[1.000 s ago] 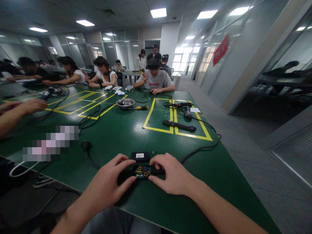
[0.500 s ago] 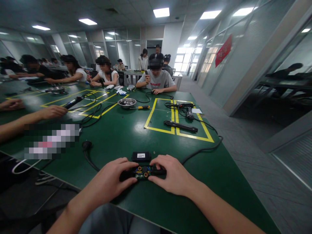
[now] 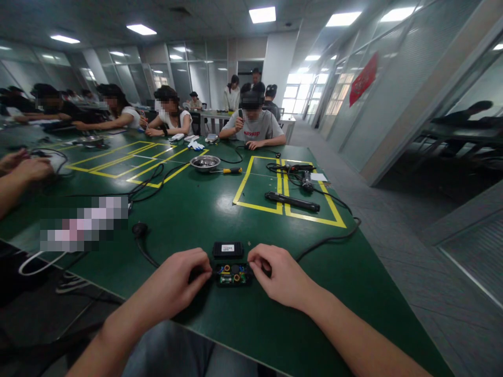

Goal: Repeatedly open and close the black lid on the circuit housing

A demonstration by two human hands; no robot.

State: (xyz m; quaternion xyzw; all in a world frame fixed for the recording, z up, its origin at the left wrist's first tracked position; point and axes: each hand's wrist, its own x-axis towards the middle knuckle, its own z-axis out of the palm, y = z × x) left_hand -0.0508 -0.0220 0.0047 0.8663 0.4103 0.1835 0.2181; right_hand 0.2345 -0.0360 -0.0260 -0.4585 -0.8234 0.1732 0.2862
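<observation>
An opened black power adapter case [image 3: 219,283] lies on the table in front of me, its circuit board [image 3: 237,278] with copper-wound coils facing up. Just beyond it rests the black case cover [image 3: 217,251] with a white label. My left hand [image 3: 186,275] is closed at the case's left end, thumb and fingers pinching the black cable there. At the right end my right hand [image 3: 277,275] is likewise closed around the cable, which its fingers mostly hide. A black plug [image 3: 139,230] lies to the left on its cord.
On the green table [image 3: 188,214] are a metal bowl [image 3: 205,164], a yellow-and-black screwdriver [image 3: 231,171], a black rod-shaped tool [image 3: 292,201] and tangled cables [image 3: 294,167] within yellow tape. A pixelated pale object [image 3: 84,225] lies left. A co-worker's hands [image 3: 31,165] are at far left.
My hands have drawn apart from the case's sides to its two cable ends, so more of the case shows. At left, the co-worker's hand has pulled back with the dark tool.
</observation>
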